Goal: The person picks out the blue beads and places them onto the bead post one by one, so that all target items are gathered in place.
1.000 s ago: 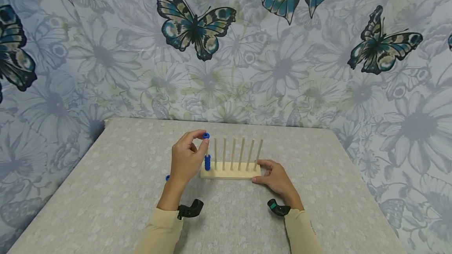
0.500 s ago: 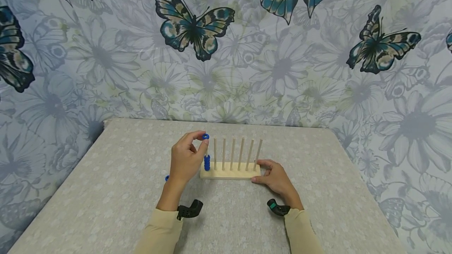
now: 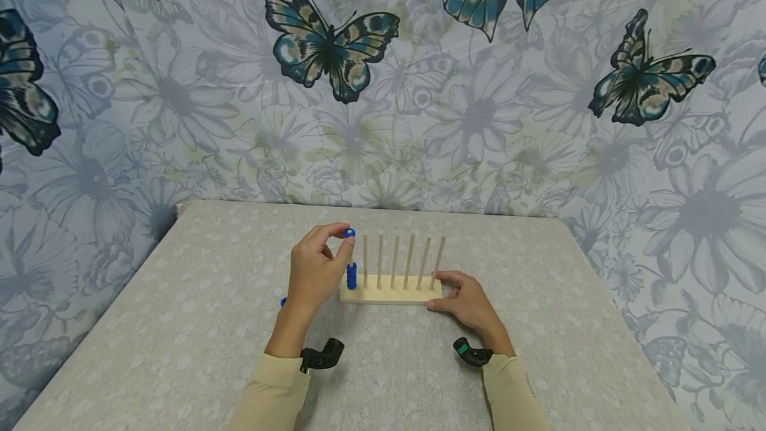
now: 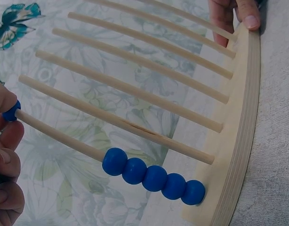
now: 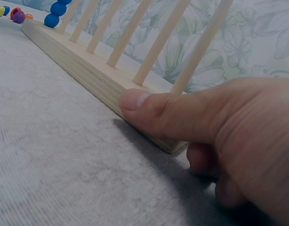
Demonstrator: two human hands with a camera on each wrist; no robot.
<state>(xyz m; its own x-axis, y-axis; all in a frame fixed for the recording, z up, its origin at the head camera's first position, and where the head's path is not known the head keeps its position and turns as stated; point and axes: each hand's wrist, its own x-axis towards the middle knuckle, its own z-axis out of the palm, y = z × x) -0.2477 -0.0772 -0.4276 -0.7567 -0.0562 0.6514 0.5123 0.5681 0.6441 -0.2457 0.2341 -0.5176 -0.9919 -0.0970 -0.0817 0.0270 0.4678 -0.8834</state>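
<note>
Blue bead (image 3: 350, 233) and peg tip meet at the person's left hand (image 3: 313, 273), whose thumb and forefinger pinch the bead at the top of the leftmost peg (image 4: 60, 135), the other fingers bent in beneath. Lower on that same peg, a stack of five blue beads (image 4: 154, 178) sits down against the wooden board (image 3: 391, 296), below the pinching fingertips and well apart from them. Between the two hands the board lies flat on the patterned tablecloth (image 3: 179, 351), its seven pegs in a row; the left hand is raised beside its left end, while the right hand (image 3: 469, 304) grips its right end. There the thumb lies along the near edge and the forefinger reaches the far side, just beside the rightmost peg (image 5: 201, 52). One loose blue bead (image 3: 283, 302) shows partly behind the left wrist, on its outer side. Past the board's left end, the right wrist view catches a cluster of coloured beads (image 5: 19, 18), purple, red, orange, yellow and blue, lying on the cloth, too small to count surely.
</note>
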